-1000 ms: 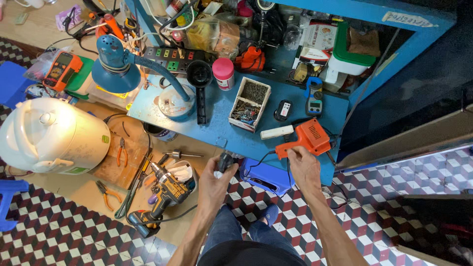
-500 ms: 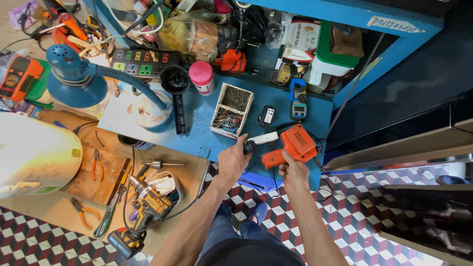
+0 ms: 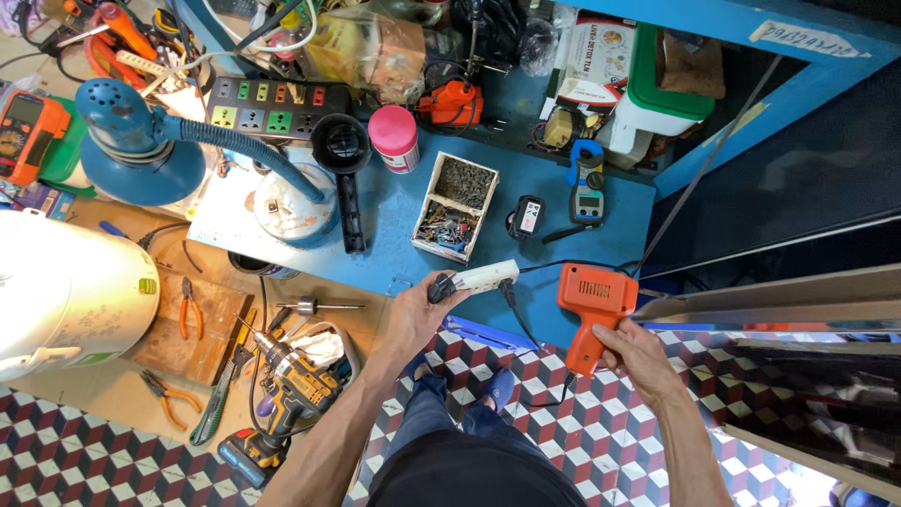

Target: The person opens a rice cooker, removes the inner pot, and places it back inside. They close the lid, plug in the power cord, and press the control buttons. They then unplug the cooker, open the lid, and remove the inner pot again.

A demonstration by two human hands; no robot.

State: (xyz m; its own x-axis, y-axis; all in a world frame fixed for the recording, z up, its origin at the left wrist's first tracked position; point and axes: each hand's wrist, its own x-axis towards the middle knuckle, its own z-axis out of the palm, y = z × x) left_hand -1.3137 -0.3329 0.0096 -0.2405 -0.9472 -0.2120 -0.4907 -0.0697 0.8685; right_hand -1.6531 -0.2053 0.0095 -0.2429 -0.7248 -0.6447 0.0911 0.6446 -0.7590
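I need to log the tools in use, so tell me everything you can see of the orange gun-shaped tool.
The orange gun-shaped tool looks like moulded plastic: a boxy body with vent slots above a narrower handle. The right hand holds it by the handle, upright, at the front edge of the blue workbench. A black cord hangs from the handle's base. Its tip is hidden.

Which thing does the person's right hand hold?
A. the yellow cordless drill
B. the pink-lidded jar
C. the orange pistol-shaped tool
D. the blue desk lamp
C: the right hand grips the handle of the orange pistol-shaped tool at the edge of the blue bench.
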